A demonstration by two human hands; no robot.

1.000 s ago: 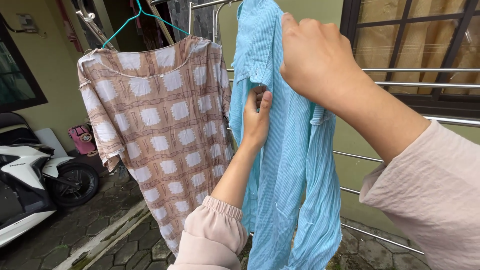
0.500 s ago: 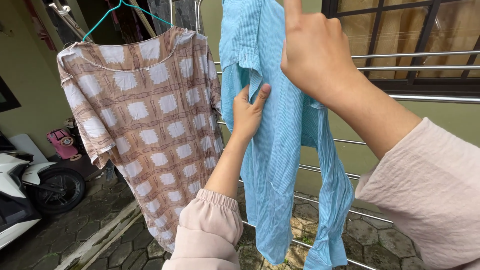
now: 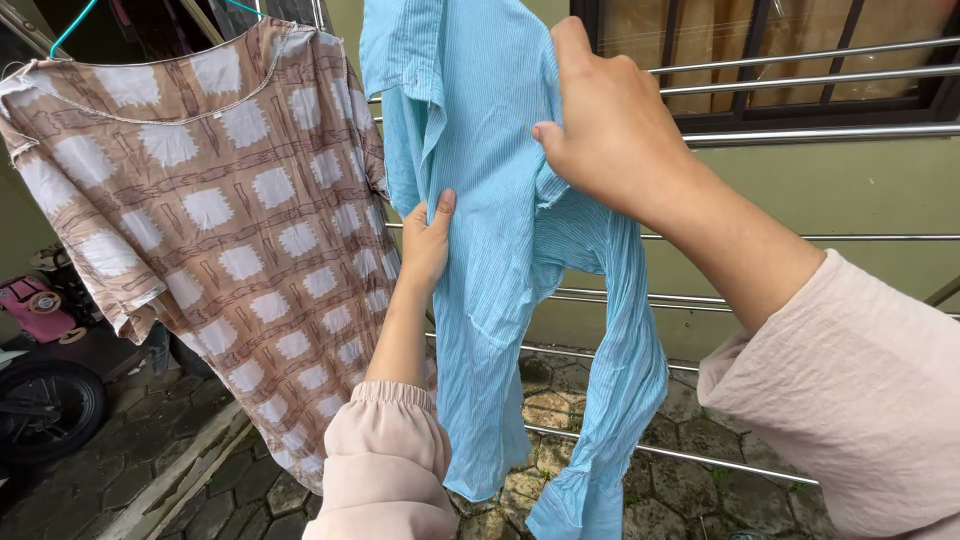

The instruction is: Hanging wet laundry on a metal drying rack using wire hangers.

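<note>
Light blue striped shirt [image 3: 500, 250] hangs at centre frame in front of a steel drying rack [image 3: 800, 130], its sleeve drooping toward the paved floor [image 3: 560, 400]. Right hand [image 3: 610, 130], upper centre: grip clamped on a fold of the shirt near the shoulder. Left hand [image 3: 425, 245]: fingers together, pinching the shirt's front edge lower down. Just left, a brown dress with white square patches [image 3: 220, 220] hangs on a teal hanger [image 3: 70, 25]. Pink toy car [image 3: 35, 305] sits at far left.

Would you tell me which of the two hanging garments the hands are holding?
The light blue striped shirt, gripped by both the left hand and right hand; the brown patterned top beside it hangs untouched.
</note>
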